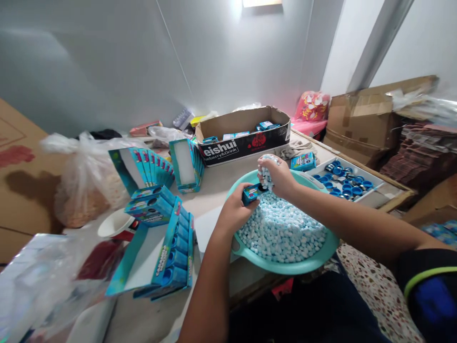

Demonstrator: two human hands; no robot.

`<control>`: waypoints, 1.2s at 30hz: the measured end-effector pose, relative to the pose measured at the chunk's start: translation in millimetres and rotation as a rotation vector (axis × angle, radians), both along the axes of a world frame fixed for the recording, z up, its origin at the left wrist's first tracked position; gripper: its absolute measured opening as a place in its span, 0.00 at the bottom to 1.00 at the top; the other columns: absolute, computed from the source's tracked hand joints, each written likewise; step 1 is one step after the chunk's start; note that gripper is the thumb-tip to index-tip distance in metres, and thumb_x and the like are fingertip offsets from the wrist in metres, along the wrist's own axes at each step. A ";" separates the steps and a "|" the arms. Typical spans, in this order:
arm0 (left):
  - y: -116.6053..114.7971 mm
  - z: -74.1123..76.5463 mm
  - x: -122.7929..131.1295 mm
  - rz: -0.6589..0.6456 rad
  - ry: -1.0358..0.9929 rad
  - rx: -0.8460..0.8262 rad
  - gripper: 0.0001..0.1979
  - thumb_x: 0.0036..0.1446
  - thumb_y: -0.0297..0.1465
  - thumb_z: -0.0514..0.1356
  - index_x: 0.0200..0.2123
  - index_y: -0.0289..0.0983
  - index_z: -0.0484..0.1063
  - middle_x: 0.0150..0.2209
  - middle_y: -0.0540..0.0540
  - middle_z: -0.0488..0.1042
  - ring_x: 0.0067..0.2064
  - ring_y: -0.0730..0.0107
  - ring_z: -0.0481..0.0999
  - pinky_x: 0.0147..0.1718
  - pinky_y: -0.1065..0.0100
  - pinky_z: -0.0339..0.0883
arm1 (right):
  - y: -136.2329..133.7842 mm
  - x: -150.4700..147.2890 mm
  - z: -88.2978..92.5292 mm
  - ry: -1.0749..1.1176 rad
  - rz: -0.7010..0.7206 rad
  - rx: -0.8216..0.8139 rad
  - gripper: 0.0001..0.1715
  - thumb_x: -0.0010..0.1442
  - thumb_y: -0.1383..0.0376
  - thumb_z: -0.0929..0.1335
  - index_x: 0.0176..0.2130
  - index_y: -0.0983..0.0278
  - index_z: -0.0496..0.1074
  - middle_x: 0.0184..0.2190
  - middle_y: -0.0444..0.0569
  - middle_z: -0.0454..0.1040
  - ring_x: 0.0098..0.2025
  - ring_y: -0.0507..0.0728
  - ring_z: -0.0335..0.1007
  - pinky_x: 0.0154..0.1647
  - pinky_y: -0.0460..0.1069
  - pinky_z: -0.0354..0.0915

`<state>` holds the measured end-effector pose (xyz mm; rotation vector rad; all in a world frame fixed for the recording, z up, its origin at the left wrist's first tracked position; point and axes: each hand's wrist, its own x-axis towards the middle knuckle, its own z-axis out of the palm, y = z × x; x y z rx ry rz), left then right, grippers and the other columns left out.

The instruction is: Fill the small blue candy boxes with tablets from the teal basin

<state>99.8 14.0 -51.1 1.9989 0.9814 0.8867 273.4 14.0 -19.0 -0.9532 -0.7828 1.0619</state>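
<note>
My left hand [235, 209] is closed round a small blue container [252, 192], held on its side over a teal basin [323, 251]. The basin is heaped with small pale blue and white candies [282, 231]. My right hand [278, 176] is cupped shut on a handful of those candies, just above the container's open mouth. Both hands hover over the basin's far left part.
Blue display boxes [167, 247] with filled containers lie at the left, more boxes [187, 164] behind. A brown carton [246, 131] stands at the back. A white tray of blue caps [342, 178] sits at the right, cardboard boxes [360, 124] beyond. A plastic bag [82, 176] lies far left.
</note>
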 end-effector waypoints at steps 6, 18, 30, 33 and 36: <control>-2.8 1.9 1.0 0.014 0.096 0.033 0.23 0.57 0.34 0.67 0.56 0.44 0.74 0.45 0.46 0.80 0.44 0.54 0.80 0.45 0.60 0.73 | 6.2 1.2 -11.1 0.072 -0.033 0.021 0.18 0.49 0.55 0.74 0.35 0.59 0.66 0.24 0.38 0.67 0.26 0.51 0.66 0.26 0.46 0.64; -8.4 11.4 5.1 -0.073 0.201 0.025 0.25 0.62 0.36 0.64 0.62 0.43 0.69 0.54 0.43 0.78 0.54 0.49 0.78 0.54 0.52 0.71 | 3.3 3.9 -10.5 0.100 0.075 0.097 0.15 0.48 0.58 0.76 0.29 0.61 0.69 0.23 0.40 0.70 0.25 0.52 0.68 0.26 0.47 0.64; -8.6 9.5 3.8 -0.044 0.163 0.025 0.23 0.63 0.36 0.64 0.60 0.42 0.69 0.53 0.43 0.78 0.53 0.50 0.78 0.52 0.54 0.70 | 2.5 6.0 -9.8 0.151 0.119 0.064 0.13 0.48 0.58 0.75 0.28 0.62 0.71 0.24 0.41 0.72 0.26 0.52 0.70 0.31 0.49 0.68; -8.4 10.2 3.6 -0.036 0.160 0.018 0.23 0.63 0.36 0.64 0.60 0.41 0.69 0.53 0.42 0.78 0.54 0.49 0.77 0.54 0.53 0.70 | 1.9 7.2 -9.1 0.182 0.158 0.072 0.13 0.48 0.57 0.75 0.28 0.62 0.73 0.24 0.42 0.72 0.27 0.53 0.70 0.35 0.51 0.70; -8.0 10.2 3.5 -0.031 0.159 0.007 0.23 0.63 0.37 0.64 0.60 0.41 0.69 0.55 0.41 0.77 0.55 0.47 0.77 0.55 0.51 0.69 | 1.9 8.8 -9.4 0.175 0.197 0.070 0.14 0.48 0.55 0.75 0.28 0.62 0.74 0.25 0.43 0.73 0.29 0.54 0.72 0.39 0.52 0.71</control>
